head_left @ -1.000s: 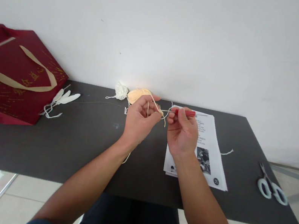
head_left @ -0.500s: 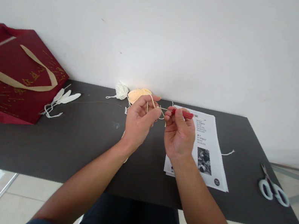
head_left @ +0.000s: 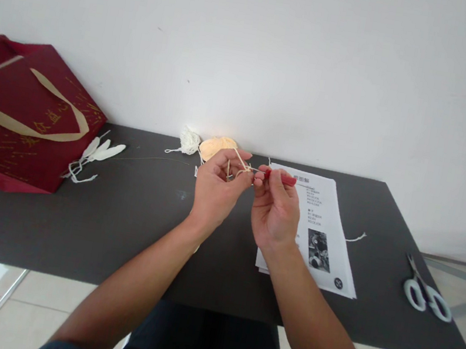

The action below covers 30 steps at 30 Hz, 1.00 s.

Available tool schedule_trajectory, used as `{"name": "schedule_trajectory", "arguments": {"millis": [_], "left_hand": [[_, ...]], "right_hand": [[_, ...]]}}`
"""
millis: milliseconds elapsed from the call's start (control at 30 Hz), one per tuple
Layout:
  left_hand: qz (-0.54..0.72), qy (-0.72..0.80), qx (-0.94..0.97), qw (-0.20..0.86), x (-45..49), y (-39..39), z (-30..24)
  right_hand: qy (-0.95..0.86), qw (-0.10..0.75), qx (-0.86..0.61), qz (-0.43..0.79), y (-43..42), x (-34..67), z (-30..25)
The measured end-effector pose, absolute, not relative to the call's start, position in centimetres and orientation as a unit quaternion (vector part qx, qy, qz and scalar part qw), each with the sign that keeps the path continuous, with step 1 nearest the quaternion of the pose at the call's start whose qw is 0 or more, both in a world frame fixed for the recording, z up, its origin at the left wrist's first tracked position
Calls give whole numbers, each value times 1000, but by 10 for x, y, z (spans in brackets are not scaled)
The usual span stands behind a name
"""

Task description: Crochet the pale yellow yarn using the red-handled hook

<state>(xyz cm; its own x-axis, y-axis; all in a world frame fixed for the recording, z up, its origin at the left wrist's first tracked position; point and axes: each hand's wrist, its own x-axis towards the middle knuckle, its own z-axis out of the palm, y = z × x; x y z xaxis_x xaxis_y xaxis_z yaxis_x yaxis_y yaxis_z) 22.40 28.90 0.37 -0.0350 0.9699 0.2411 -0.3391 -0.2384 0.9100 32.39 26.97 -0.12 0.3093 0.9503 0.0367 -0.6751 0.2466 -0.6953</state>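
Observation:
My left hand (head_left: 215,189) is raised over the dark table (head_left: 126,222), fingers pinched on a strand of cream yarn (head_left: 239,165) looped around them. My right hand (head_left: 274,208) sits right beside it, closed on a red-handled crochet hook (head_left: 282,177) whose thin metal tip points left into the yarn loop. The strand runs back to a peach yarn ball (head_left: 215,146) at the table's far edge by the wall.
A small white yarn tuft (head_left: 188,141) lies left of the peach ball. A printed sheet (head_left: 318,224) lies under my right hand. White feather-like pieces (head_left: 95,154) and a red gift bag (head_left: 19,115) are at the left. Scissors (head_left: 425,293) rest at the right edge.
My right hand has moved left with the hook, closing the gap to my left hand. The yarn loop has tightened near the hook's tip.

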Motion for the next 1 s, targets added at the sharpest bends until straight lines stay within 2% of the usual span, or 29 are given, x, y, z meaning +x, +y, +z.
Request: {"name": "schedule_trajectory", "arguments": {"millis": [467, 767, 1000], "left_hand": [[635, 368, 443, 514, 224, 290, 8], [646, 377, 429, 506, 226, 290, 6], [674, 403, 455, 420, 229, 284, 11]], "right_hand": [[-246, 784, -290, 491, 269, 319, -2], [-209, 775, -274, 529, 266, 316, -5], [-202, 785, -282, 513, 259, 309, 0]]}}
